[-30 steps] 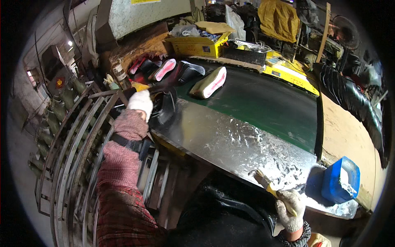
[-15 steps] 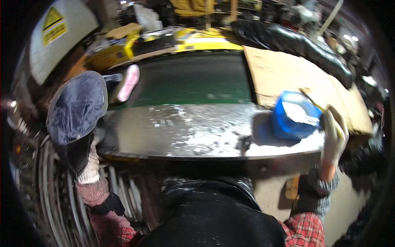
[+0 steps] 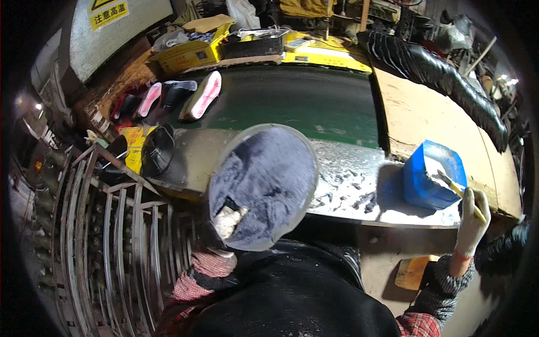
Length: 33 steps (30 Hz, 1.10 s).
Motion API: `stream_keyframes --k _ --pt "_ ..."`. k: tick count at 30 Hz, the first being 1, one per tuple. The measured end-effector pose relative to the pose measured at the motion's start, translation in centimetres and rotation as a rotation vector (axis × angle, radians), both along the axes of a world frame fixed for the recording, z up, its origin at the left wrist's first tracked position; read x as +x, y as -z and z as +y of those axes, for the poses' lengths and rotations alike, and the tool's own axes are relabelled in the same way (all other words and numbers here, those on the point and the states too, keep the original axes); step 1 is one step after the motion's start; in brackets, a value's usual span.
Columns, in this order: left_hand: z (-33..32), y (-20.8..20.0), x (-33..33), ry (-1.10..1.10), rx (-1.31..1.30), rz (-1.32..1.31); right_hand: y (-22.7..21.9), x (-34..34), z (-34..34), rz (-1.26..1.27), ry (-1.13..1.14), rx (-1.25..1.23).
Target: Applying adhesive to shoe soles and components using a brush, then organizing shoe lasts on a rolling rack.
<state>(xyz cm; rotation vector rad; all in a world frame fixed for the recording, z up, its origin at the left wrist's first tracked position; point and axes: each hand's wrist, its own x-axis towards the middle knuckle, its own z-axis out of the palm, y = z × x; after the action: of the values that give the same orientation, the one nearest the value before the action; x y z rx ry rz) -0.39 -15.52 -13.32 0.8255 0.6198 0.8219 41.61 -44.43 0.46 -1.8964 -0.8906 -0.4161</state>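
Observation:
Close in front of me, my left hand (image 3: 228,221) grips the edge of a large oval piece (image 3: 269,180) with a fuzzy grey-blue face and pale rim. Its thumb shows on the fuzzy face; the other fingers are hidden behind. Whether the piece is part of a boot I cannot tell. At the right, my gloved right hand (image 3: 473,222) is closed around the handle of a brush (image 3: 451,184). The brush's head end is inside a blue tub (image 3: 420,185) with white paste, at the right end of the metal worktop.
White smears mark the metal worktop (image 3: 342,188). Behind it runs a dark green belt (image 3: 292,104), with a pink-and-white-soled shoe (image 3: 205,96) and other footwear at its left. Cardboard (image 3: 438,106) lies at the right. A metal rack (image 3: 120,236) stands lower left; yellow crates (image 3: 188,55) are behind.
My left hand has brought the fuzzy oval piece rightward from the far left to in front of me. The view has shifted left, showing more footwear. My right hand stays by the blue tub.

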Motion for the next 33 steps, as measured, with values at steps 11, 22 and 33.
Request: stream_keyframes --k 11,22,33 --pt "-1.7 0.0 0.0 0.111 -0.333 -0.246 0.7 -14.3 21.9 0.455 -0.796 0.046" --pt "-0.4 -2.2 3.8 0.333 -0.331 -0.328 0.5 -16.0 21.3 0.275 -0.751 0.165" --pt "-2.1 -3.6 1.6 0.272 -0.340 -0.365 -0.1 -23.3 21.1 0.072 -1.433 0.122"
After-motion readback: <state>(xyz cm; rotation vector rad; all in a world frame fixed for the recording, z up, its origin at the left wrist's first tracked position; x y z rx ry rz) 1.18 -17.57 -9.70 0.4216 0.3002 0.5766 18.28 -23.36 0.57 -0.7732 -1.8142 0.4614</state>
